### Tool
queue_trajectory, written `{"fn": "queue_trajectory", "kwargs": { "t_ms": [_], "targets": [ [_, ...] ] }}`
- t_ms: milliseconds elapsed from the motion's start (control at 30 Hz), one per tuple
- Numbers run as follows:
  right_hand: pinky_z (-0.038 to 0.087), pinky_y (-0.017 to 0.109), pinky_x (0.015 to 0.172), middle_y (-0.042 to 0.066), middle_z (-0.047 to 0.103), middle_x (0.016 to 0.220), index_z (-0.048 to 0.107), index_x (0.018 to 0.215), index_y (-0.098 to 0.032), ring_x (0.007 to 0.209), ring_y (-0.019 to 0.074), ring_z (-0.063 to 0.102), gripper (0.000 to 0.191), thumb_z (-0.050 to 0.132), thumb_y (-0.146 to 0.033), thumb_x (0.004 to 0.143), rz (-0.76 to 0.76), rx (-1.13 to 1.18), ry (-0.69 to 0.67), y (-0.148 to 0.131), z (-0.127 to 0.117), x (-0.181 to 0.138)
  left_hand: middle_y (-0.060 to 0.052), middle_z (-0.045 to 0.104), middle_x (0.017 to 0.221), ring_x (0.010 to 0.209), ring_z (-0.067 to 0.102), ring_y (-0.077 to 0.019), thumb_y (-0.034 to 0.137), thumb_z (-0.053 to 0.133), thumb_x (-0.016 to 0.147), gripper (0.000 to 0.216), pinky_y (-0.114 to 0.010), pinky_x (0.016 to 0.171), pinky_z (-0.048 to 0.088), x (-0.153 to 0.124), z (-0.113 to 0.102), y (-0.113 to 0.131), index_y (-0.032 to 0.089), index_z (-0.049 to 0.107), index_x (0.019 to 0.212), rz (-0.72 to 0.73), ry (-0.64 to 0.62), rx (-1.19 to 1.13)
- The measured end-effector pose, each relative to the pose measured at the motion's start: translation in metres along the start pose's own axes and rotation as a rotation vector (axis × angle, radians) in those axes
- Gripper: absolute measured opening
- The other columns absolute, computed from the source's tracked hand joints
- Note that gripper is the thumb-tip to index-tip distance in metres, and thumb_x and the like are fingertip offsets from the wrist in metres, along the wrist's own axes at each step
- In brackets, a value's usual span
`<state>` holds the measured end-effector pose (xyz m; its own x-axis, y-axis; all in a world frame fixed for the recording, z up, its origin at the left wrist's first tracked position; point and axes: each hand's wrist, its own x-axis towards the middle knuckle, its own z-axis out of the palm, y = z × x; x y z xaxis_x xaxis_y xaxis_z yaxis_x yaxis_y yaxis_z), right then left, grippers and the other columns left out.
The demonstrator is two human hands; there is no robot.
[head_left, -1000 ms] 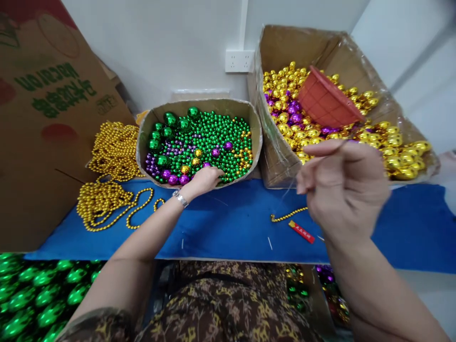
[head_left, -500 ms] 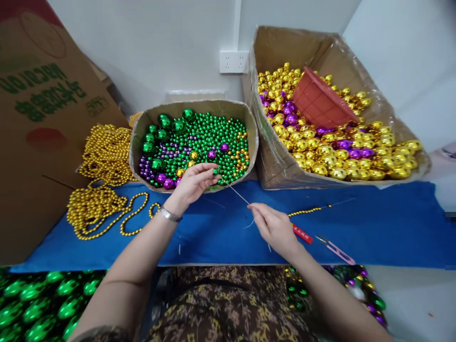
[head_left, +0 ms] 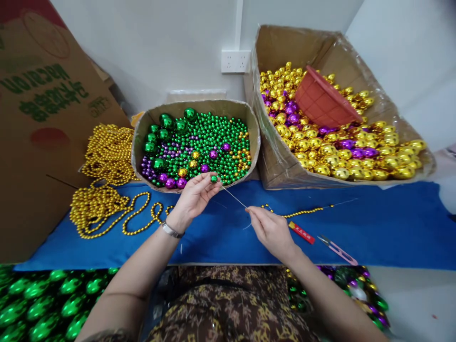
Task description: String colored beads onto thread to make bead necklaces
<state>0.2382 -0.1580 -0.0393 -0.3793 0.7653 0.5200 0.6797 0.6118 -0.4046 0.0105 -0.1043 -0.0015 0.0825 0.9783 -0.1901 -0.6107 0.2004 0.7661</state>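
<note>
Between the fingertips of my left hand (head_left: 197, 192) is a small green bead (head_left: 213, 179), held just in front of a cut-down cardboard box (head_left: 134, 156) of loose beads. A thin pale string (head_left: 233, 195) stretches from near the bead to my right hand (head_left: 270, 228), whose thumb and fingers pinch it. Whether the string passes through the bead, I cannot tell. Gold bead strands (head_left: 99, 211) lie in a heap left of my left wrist. To the right of my right hand are a red packet (head_left: 301, 232) and pink-handled thread snips (head_left: 337, 250).
At the back right stands a big carton (head_left: 272, 166) of gold and purple beads with a red basket (head_left: 324, 99) in it. A tall printed carton (head_left: 32, 190) borders the left. Large green beads (head_left: 42, 304) fill the lower left. A blue cloth (head_left: 388, 228) covers the table.
My left hand has come down slightly with the green bead, from over the box's front rim towards the cloth. My right hand still pinches the string. The view has shifted a little.
</note>
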Motion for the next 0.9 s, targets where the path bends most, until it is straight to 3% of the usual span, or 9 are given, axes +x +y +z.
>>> {"fn": "queue_trajectory", "kwargs": {
  "t_ms": [467, 733, 900],
  "targets": [
    [0.057, 0.025, 0.077, 0.007, 0.075, 0.091, 0.066, 0.106, -0.018, 0.078, 0.0157, 0.072, 0.027, 0.041, -0.022, 0.098, 0.01, -0.001, 0.0, -0.001, 0.001, 0.0, -0.005, 0.071, 0.077, 0.069, 0.07, -0.0141, 0.028, 0.064, 0.087, 0.015, -0.024, 0.063, 0.059, -0.004, 0.002, -0.007, 0.015, 0.064, 0.094, -0.052, 0.011, -0.014],
    [0.056, 0.025, 0.075, 0.007, 0.075, 0.09, 0.065, 0.106, -0.018, 0.078, 0.0159, 0.072, 0.027, 0.04, -0.02, 0.098, 0.0, -0.066, -0.054, 0.0, 0.002, -0.003, -0.004, 0.071, 0.08, 0.069, 0.069, -0.0123, 0.033, 0.069, 0.083, 0.021, -0.024, 0.066, 0.058, -0.005, 0.0, -0.01, 0.015, 0.064, 0.094, 0.015, -0.005, 0.052],
    [0.056, 0.025, 0.076, 0.007, 0.075, 0.088, 0.065, 0.106, -0.018, 0.079, 0.0163, 0.072, 0.027, 0.04, -0.021, 0.098, -0.012, -0.081, -0.051, 0.0, 0.004, -0.002, -0.006, 0.07, 0.084, 0.073, 0.068, -0.0157, 0.042, 0.067, 0.083, 0.029, -0.028, 0.068, 0.057, -0.01, 0.001, -0.01, 0.017, 0.065, 0.096, 0.07, -0.052, 0.27]
  ]
}}
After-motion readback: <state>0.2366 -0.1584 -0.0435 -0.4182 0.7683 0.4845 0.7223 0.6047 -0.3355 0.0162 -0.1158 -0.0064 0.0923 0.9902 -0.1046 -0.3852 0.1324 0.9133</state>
